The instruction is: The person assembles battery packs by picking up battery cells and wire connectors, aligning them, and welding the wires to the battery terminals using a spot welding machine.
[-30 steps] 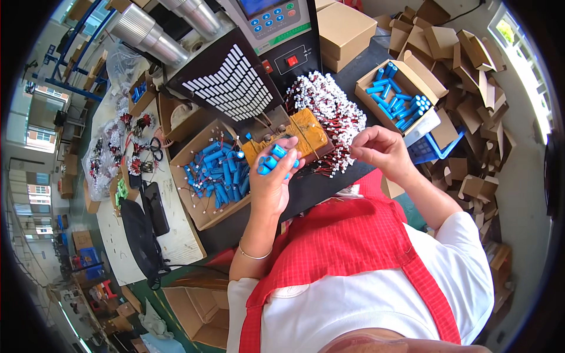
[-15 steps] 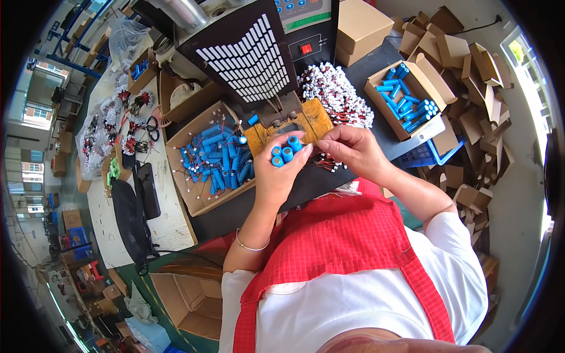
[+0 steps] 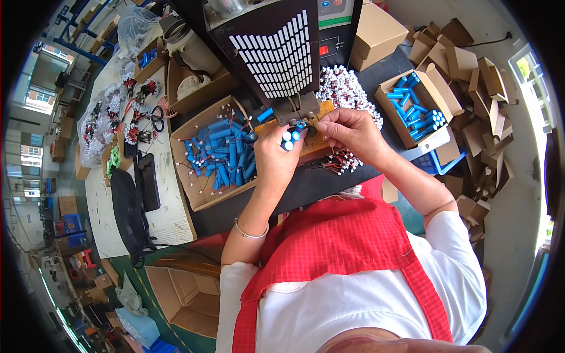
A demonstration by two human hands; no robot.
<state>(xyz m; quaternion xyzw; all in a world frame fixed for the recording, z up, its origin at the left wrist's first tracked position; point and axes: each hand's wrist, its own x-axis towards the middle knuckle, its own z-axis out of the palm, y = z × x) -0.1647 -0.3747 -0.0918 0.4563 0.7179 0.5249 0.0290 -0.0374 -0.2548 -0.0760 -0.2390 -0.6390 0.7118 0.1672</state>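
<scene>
My left hand [image 3: 273, 157] is closed around several small blue cylindrical battery cells [image 3: 287, 141], with their pale ends toward me. The top cell is right beneath the metal tips [image 3: 301, 112] of a black spot welder [image 3: 268, 50]. My right hand [image 3: 356, 134] pinches close to the same tips; what is between its fingers is too small to make out. Under and behind both hands stands a worn yellow block [image 3: 316, 147]. A single blue cell [image 3: 265, 115] lies beside the block on its left.
On the left, a carton [image 3: 203, 200] holds blue cells with thin wires. A pile of white connectors with leads [image 3: 347, 94] lies right of the welder. Farther right stands a box of blue cells [image 3: 412, 112] above a blue crate [image 3: 432, 163]. Empty cartons [image 3: 471, 117] are heaped beyond.
My left hand has brought the cells up to the welder's tips and tilted them. My right hand stays pinched and has risen slightly beside them. The whole view has shifted a little.
</scene>
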